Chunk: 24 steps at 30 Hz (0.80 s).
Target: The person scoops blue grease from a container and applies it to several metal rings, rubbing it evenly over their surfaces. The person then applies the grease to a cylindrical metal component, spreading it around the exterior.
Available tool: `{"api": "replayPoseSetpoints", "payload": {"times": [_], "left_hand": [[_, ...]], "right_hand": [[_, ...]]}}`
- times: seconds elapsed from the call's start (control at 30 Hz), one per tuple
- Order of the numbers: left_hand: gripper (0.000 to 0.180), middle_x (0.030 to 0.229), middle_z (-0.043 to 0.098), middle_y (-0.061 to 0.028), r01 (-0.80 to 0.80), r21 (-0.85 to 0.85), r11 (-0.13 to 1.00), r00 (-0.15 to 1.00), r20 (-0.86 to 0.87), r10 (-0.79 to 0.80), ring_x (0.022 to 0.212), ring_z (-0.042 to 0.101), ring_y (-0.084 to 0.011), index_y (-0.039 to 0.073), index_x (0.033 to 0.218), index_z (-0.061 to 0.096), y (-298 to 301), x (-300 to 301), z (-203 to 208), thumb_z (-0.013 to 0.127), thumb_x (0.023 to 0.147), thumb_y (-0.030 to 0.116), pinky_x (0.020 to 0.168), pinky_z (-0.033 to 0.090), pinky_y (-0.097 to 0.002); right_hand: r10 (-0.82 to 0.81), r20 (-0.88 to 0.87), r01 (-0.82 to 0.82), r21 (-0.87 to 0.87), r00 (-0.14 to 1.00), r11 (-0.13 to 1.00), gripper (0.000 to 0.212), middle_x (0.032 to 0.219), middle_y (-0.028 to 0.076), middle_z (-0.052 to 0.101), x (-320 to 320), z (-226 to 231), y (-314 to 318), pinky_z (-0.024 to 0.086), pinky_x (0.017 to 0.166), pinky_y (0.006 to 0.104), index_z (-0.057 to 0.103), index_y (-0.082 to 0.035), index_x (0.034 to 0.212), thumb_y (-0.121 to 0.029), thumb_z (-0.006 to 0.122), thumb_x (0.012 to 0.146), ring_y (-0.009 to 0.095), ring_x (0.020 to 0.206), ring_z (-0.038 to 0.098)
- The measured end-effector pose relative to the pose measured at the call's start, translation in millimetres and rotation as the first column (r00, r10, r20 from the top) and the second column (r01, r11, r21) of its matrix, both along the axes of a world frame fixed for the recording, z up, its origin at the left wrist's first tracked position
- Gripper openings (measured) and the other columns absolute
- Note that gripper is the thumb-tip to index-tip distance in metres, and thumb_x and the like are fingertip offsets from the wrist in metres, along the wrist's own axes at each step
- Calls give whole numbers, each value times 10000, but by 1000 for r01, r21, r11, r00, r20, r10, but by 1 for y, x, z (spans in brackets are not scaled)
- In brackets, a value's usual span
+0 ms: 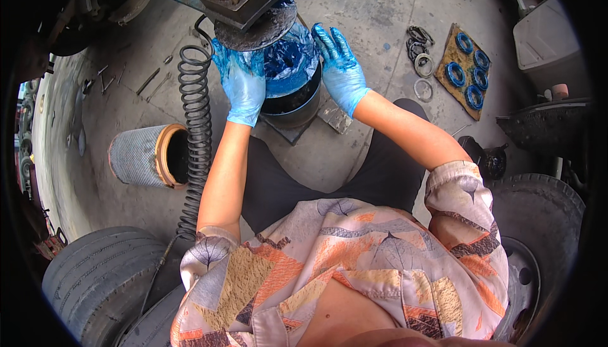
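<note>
Both my hands wear light blue gloves smeared with dark blue grease. My left hand (242, 82) presses flat against the left side of a round black part (292, 96) packed with blue grease. My right hand (339, 68) rests against its right side, fingers spread and pointing up. The part stands on the concrete floor under a rusty disc (261, 28) fixed to a dark metal press frame. Whether the fingers curl around the part is hidden.
A black coiled hose (195, 125) hangs left of my left arm. A cylindrical mesh air filter (147, 155) lies on its side at left. Several blue-greased rings (467, 68) sit on cardboard at right, with bare metal rings (423, 63) beside them. Tyres (95, 277) flank me.
</note>
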<state>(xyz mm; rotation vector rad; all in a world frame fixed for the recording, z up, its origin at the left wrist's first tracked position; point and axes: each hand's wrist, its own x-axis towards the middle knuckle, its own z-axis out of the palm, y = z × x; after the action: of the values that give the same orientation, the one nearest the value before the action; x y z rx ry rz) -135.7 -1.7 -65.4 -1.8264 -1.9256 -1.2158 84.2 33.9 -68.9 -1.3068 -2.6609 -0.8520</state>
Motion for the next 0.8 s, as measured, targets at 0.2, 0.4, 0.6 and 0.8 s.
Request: {"api": "replayPoseSetpoints", "payload": {"times": [0.2,0.4,0.6,0.8], "left_hand": [[501,1300,537,-288,20,-119,993,989,151,-2,1230,453,-481,-28,1298,514,-5,5,7,526,980,359,1080,314,-507],[499,1316,530,-281,15,-133,991,995,103,-1,1235,453,-473,-27,1310,507,-5,3,4,526,981,348,1079,318,-491],[470,1267,556,-274,13,-51,999,995,101,-8,1188,473,-477,-26,1263,534,-4,3,2,517,985,352,1042,339,-504],[439,1211,580,-269,41,-35,999,998,44,-40,1128,507,-466,-30,1204,565,-1,0,0,523,980,345,989,372,-513]], "right_hand": [[43,-214,-68,-114,976,991,597,1562,105,305,13,-16,-2,116,1222,432,429,2,1429,-73,485,839,269,1482,157],[-47,-434,-95,-300,900,949,381,1397,152,515,52,33,-44,328,1125,452,569,11,1282,-152,513,942,349,1327,443],[-808,-554,-959,-58,-198,276,391,1371,142,543,13,64,-69,407,1089,418,519,17,1338,-177,474,1002,304,1252,536],[-986,108,-924,349,-126,157,436,1463,160,439,-23,34,-66,334,1165,441,429,29,1405,-183,387,1027,321,1348,433]]}}
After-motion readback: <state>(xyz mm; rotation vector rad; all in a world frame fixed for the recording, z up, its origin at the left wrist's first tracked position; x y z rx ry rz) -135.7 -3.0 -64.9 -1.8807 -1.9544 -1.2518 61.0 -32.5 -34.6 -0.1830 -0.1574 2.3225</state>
